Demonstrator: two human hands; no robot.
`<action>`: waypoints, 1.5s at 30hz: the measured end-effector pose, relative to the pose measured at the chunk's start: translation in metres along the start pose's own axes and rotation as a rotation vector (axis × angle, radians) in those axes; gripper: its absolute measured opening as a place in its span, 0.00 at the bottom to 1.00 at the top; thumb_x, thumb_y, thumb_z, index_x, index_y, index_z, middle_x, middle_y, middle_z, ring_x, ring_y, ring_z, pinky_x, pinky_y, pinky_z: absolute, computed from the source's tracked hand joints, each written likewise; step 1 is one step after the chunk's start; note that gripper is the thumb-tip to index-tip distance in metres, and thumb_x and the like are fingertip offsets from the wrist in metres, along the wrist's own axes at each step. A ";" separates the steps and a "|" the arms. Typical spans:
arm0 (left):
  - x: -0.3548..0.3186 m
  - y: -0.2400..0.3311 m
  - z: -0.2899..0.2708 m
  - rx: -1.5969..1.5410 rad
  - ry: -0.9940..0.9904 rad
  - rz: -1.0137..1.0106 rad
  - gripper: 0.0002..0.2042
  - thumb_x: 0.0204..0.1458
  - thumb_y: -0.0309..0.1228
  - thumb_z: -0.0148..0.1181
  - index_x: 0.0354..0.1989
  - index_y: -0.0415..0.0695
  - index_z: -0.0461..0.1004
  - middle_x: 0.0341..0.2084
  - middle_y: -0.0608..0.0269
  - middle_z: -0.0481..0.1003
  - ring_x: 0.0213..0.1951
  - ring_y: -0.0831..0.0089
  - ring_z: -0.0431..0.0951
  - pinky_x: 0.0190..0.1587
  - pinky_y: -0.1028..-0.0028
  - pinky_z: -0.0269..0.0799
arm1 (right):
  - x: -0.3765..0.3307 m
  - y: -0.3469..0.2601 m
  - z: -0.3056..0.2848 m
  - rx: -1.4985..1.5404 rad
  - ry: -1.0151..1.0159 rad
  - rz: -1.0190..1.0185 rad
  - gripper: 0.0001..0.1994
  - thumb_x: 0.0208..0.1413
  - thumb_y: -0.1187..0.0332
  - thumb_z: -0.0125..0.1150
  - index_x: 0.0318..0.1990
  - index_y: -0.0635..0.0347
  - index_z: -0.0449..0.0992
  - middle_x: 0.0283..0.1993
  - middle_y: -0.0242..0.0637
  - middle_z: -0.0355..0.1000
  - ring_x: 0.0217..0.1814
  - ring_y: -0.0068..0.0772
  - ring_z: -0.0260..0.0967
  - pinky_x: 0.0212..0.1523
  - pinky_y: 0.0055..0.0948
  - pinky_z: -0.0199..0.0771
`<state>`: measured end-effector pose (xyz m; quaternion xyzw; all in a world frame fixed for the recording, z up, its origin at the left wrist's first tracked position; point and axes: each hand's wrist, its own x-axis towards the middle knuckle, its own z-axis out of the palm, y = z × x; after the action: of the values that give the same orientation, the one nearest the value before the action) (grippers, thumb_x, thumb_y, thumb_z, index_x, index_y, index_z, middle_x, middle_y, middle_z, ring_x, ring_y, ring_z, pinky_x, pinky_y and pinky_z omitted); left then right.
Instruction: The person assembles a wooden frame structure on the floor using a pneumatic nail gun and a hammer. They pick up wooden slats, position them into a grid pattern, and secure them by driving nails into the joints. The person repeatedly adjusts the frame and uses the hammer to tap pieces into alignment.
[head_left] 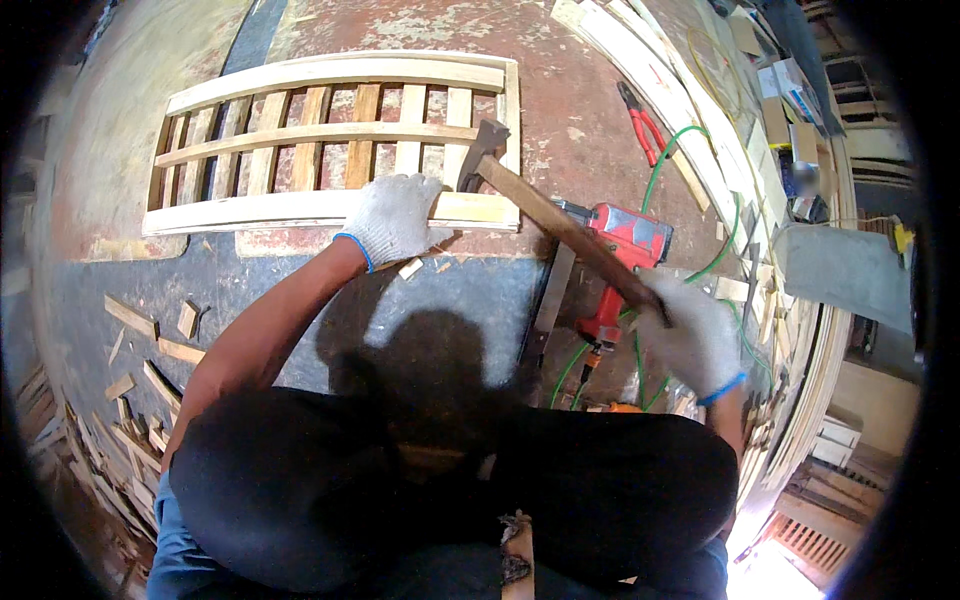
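Observation:
A slatted wooden frame [290, 72] with several crosspieces lies flat on the worn work surface. My left hand [395, 218], in a white knitted glove with a blue cuff, grips its near rail right of the middle, fingers curled over the top. My right hand [695, 335], gloved alike and slightly blurred, is closed round the handle end of a hammer [560, 222]. The hammer's metal head overlaps the frame's right part in this view; I cannot tell whether it touches the wood. Beneath the handle lies a red nail gun [625, 235], its nose toward the frame.
Red-handled pliers [640, 125] lie right of the frame. A green air hose [685, 130] winds down the right side past long pale wood strips [640, 60]. Wood offcuts [130, 315] are scattered at the left. Boxes [790, 95] stand at the far right.

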<state>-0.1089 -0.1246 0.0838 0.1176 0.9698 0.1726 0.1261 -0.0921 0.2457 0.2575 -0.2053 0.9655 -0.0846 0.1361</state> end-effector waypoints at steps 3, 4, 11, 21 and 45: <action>0.002 0.006 -0.015 -0.025 -0.098 0.005 0.36 0.55 0.62 0.63 0.58 0.42 0.74 0.44 0.43 0.81 0.48 0.46 0.82 0.53 0.52 0.77 | 0.002 0.009 0.050 0.105 -0.179 0.245 0.21 0.55 0.59 0.66 0.56 0.52 0.79 0.49 0.51 0.80 0.51 0.57 0.79 0.50 0.51 0.79; 0.003 0.008 -0.018 -0.038 -0.130 0.004 0.36 0.55 0.61 0.62 0.60 0.41 0.73 0.45 0.43 0.80 0.50 0.45 0.81 0.54 0.52 0.76 | 0.004 0.015 0.065 0.117 -0.204 0.290 0.21 0.55 0.57 0.66 0.55 0.51 0.79 0.48 0.51 0.80 0.50 0.57 0.79 0.49 0.52 0.79; -0.006 -0.028 -0.019 -0.081 -0.151 0.044 0.39 0.59 0.62 0.59 0.69 0.43 0.68 0.56 0.39 0.77 0.57 0.43 0.78 0.61 0.52 0.72 | 0.005 0.025 0.085 -0.134 -0.087 0.391 0.18 0.55 0.53 0.68 0.50 0.48 0.79 0.43 0.47 0.81 0.46 0.57 0.80 0.43 0.54 0.79; -0.012 -0.080 -0.007 -0.108 -0.066 -0.221 0.36 0.66 0.66 0.44 0.41 0.41 0.84 0.29 0.43 0.82 0.35 0.44 0.84 0.42 0.51 0.76 | 0.009 0.022 0.126 0.728 -0.070 0.416 0.10 0.54 0.64 0.69 0.36 0.61 0.79 0.23 0.33 0.73 0.25 0.32 0.74 0.30 0.37 0.74; -0.056 -0.091 -0.132 -0.280 -0.292 -0.470 0.28 0.68 0.53 0.58 0.22 0.44 0.71 0.15 0.74 0.64 0.22 0.83 0.58 0.23 0.70 0.52 | -0.045 0.033 0.191 1.114 -0.286 0.821 0.15 0.54 0.58 0.69 0.38 0.62 0.77 0.25 0.37 0.75 0.26 0.31 0.75 0.29 0.35 0.74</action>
<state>-0.1102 -0.2631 0.1816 -0.1051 0.9088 0.2520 0.3154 -0.0082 0.2740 0.0795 0.2664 0.7506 -0.4803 0.3674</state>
